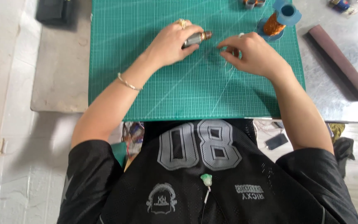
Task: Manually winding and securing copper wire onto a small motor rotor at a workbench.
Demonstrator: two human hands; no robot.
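My left hand [171,42] grips a small metal cylinder with a copper-coloured end [197,38], lying on the green cutting mat [154,87]. A ring shows on one finger and a thin bracelet on that wrist. My right hand [251,54] hovers just right of the cylinder, fingers pinched together, perhaps on a very thin wire that I cannot make out. A blue spool wound with copper wire [275,23] lies tilted on the mat beyond my right hand.
A long dark brown bar [341,62] lies on the shiny metal table at right. Small parts [253,3] sit at the mat's far edge. A dark box [56,10] is at far left. A phone [276,141] lies on the floor below.
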